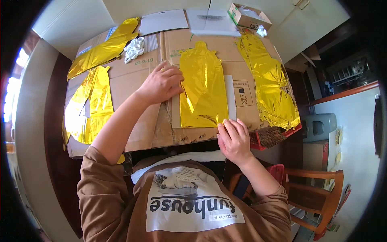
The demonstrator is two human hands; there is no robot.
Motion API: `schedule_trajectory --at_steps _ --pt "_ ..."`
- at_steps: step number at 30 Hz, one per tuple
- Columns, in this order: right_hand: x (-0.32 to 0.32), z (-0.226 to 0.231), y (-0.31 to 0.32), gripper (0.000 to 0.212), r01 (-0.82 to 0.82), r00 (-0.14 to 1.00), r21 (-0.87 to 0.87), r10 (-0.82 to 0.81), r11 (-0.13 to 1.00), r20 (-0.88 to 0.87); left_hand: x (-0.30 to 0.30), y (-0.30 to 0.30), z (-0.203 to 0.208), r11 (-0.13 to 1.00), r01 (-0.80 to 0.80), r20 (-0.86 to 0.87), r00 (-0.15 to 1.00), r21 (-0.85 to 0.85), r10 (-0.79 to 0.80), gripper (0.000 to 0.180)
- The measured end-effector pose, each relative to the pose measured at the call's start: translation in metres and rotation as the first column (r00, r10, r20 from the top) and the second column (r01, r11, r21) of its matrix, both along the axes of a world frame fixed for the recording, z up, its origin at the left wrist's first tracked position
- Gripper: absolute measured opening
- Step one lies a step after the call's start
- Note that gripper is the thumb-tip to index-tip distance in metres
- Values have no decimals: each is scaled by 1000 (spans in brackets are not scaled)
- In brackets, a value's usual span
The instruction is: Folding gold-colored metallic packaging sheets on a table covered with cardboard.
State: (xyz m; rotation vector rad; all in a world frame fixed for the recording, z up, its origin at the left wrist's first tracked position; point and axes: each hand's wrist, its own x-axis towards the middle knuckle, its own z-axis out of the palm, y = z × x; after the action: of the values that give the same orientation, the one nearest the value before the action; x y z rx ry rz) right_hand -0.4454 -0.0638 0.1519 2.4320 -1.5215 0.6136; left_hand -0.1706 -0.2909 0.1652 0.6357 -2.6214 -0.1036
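Note:
A flat gold foil balloon (203, 86), uninflated and with small tabs at its top, lies before me over a white sheet (230, 92). The sheet's edge shows along the balloon's right side. My left hand (161, 82) is at the balloon's left edge, its fingers curled and closed against the foil. At the lower right corner, my right hand (234, 141) pinches the foil between thumb and fingers. My hands hide the undersides of both grips.
More gold foil balloons lie at the far left (102, 50), near left (96, 105) and right (270, 80) on the cardboard-covered table (141, 125). White bands (134, 49) sit bunched near white boards (163, 22). An open box (249, 17) stands behind; a wooden chair (314, 193) is right.

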Motion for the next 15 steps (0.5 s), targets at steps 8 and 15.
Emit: schedule_trajectory --at_steps 8,15 --pt "1 9 -1 36 3 1000 66 -5 998 25 -58 104 -7 986 -101 -96 989 133 114 56" --pt "-6 11 -5 29 -59 984 89 43 994 173 -58 105 -28 966 -224 47 974 127 220 78"
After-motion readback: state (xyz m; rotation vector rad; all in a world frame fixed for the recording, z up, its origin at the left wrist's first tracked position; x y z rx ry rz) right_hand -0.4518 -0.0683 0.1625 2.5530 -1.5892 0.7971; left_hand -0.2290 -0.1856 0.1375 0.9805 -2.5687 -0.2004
